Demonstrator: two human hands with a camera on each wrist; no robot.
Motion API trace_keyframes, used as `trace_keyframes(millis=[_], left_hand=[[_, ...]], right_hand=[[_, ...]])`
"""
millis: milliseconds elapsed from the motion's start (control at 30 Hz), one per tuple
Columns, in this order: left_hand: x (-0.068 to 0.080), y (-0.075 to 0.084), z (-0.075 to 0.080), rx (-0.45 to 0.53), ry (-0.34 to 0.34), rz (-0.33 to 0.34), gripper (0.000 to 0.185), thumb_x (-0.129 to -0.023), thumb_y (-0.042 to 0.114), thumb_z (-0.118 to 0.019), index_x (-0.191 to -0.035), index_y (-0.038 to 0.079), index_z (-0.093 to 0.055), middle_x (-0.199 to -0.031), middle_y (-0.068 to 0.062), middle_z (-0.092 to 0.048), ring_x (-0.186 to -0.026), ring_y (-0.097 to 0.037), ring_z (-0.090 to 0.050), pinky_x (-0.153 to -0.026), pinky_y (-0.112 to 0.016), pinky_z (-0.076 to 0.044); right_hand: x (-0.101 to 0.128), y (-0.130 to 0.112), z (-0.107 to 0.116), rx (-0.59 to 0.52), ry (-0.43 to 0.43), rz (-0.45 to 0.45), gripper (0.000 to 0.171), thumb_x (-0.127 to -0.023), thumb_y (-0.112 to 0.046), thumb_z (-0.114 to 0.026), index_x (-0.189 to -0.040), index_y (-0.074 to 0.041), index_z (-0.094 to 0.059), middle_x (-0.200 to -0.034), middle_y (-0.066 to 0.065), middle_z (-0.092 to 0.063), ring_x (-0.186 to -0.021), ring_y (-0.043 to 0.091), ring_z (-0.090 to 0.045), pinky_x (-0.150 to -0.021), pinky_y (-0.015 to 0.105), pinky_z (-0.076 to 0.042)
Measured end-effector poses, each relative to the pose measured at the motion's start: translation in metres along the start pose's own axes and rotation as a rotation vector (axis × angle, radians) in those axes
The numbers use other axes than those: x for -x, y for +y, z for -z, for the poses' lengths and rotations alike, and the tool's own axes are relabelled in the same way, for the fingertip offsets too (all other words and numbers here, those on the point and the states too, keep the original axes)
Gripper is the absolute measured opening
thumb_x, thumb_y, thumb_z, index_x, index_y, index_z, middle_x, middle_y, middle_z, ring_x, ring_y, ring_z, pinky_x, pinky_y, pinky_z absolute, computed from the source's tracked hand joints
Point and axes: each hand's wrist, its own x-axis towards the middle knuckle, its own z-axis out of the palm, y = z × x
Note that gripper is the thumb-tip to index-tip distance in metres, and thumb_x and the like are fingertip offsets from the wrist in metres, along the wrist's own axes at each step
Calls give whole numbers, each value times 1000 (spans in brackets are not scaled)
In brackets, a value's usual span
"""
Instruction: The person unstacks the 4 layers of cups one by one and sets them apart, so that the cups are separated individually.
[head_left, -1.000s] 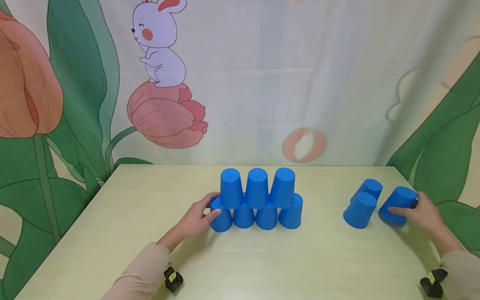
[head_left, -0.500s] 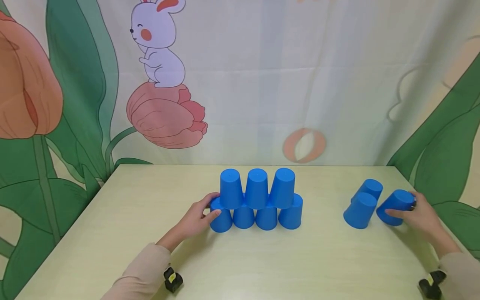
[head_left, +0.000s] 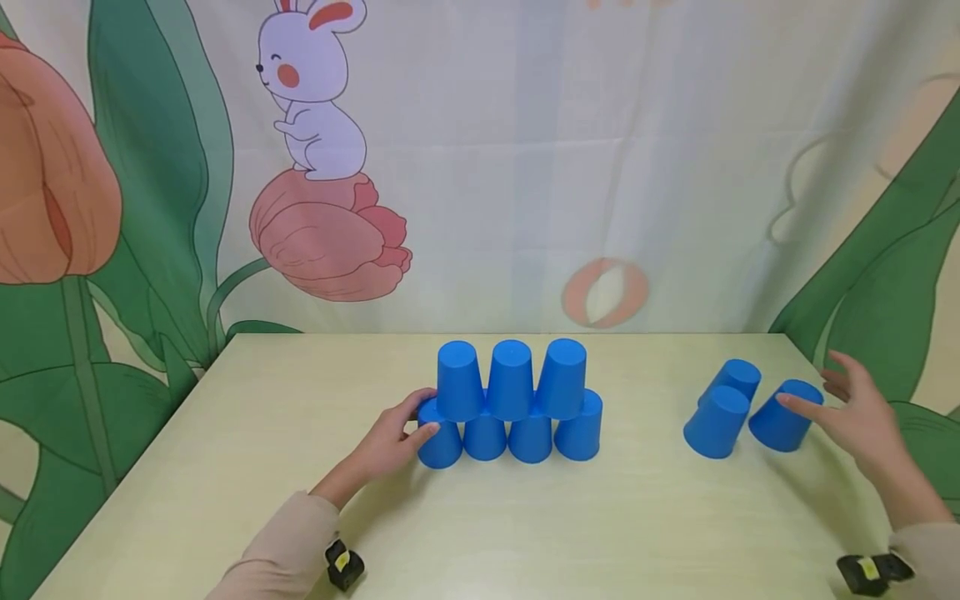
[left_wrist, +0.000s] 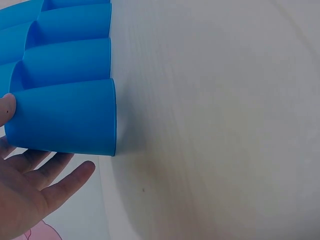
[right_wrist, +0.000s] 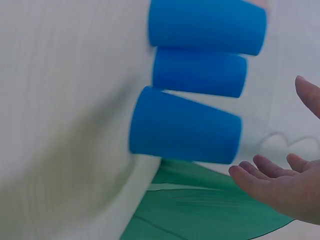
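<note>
Blue cups stand upside down in two rows at the middle of the table, with three upper cups [head_left: 512,379] resting across the lower row [head_left: 530,442]. My left hand [head_left: 390,440] holds the leftmost lower cup [left_wrist: 65,117] between its thumb and fingers; the fingers' far-side contact is partly hidden. Toward the right, three more upturned cups stand close together: a front one [head_left: 716,422], a partly hidden back one [head_left: 738,379] and a right one [head_left: 780,423]. Beside the right one, my right hand [head_left: 862,417] is spread and holds nothing, as the right wrist view confirms.
The pale wooden table [head_left: 525,533] reaches back to a printed curtain [head_left: 480,167] with a rabbit, tulips and leaves. Its right edge runs close by the right hand. A black device [head_left: 345,567] sits at each wrist.
My right hand set the right cup down slightly nearer the other two, let it go and drew back to the right with its fingers spread. My left hand stayed at its cup.
</note>
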Motion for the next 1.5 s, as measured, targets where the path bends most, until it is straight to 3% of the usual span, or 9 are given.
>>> trace_keyframes(millis=[167, 400, 667, 767, 967, 1067, 1200, 1367, 1500], left_hand=[[0, 0, -2, -2, 2, 22, 52, -92, 21, -54, -137, 4, -33, -133, -19, -45, -117, -39, -46, -84, -51, -46], [2, 0, -2, 0, 5, 34, 53, -92, 20, -54, -138, 6, -33, -133, -19, -44, -117, -39, -45, -85, -51, -46], [5, -1, 1, -1, 6, 22, 52, -92, 17, -54, -138, 5, -33, -133, -19, -45, -117, -38, -46, -86, -52, -45], [5, 1, 1, 3, 3, 15, 51, -92, 17, -54, -137, 5, -33, -132, -19, -45, -117, -39, -46, -86, -52, -45], [4, 1, 0, -2, 3, 21, 51, -92, 17, -54, -137, 5, -33, -132, -18, -45, -117, -38, -46, -86, -52, -45], [4, 1, 0, -3, 5, 31, 52, -92, 16, -54, -138, 5, -33, -133, -18, -45, -117, -38, -46, -86, -52, -45], [3, 3, 0, -3, 8, 37, 52, -92, 16, -54, -138, 5, -33, -133, -18, -45, -117, -38, -45, -86, -52, -45], [2, 4, 0, -3, 7, 36, 52, -92, 17, -54, -138, 5, -33, -133, -18, -45, -117, -38, -45, -86, -52, -45], [2, 5, -1, -3, 9, 35, 53, -92, 17, -55, -138, 5, -33, -133, -18, -44, -117, -38, -45, -86, -52, -45]], right_hand=[[21, -39, 2, -37, -10, 22, 94, -87, -40, -59, -145, -5, 6, -143, 33, -12, -128, 50, -15, -90, 69, -23], [29, -56, 1, -100, -21, 63, 92, -87, -37, -59, -145, -6, 5, -144, 32, -13, -128, 50, -14, -90, 70, -22], [40, -76, 4, -168, -102, 130, 84, -90, -30, -58, -147, -24, 3, -147, 24, -14, -132, 42, -15, -93, 68, -20], [44, -81, 3, -166, -116, 149, 82, -90, -28, -57, -146, -25, 3, -148, 20, -15, -133, 37, -18, -93, 68, -21], [49, -92, -1, -136, -129, 160, 83, -90, -28, -57, -147, -21, 2, -146, 25, -17, -125, 48, -24, -92, 63, -28], [50, -96, -4, -111, -126, 176, 82, -90, -28, -58, -147, -21, 0, -144, 26, -21, -124, 48, -28, -97, 36, -39], [51, -99, -8, -106, -128, 209, 81, -89, -26, -59, -147, -22, -3, -143, 27, -25, -122, 47, -32, -75, 6, -41], [52, -104, -14, -125, -152, 255, 79, -89, -23, -60, -147, -21, -6, -141, 27, -28, -122, 47, -32, -82, 17, -46], [54, -108, -22, -159, -178, 316, 77, -88, -18, -61, -147, -21, -11, -140, 25, -31, -121, 42, -37, -78, 7, -40]])
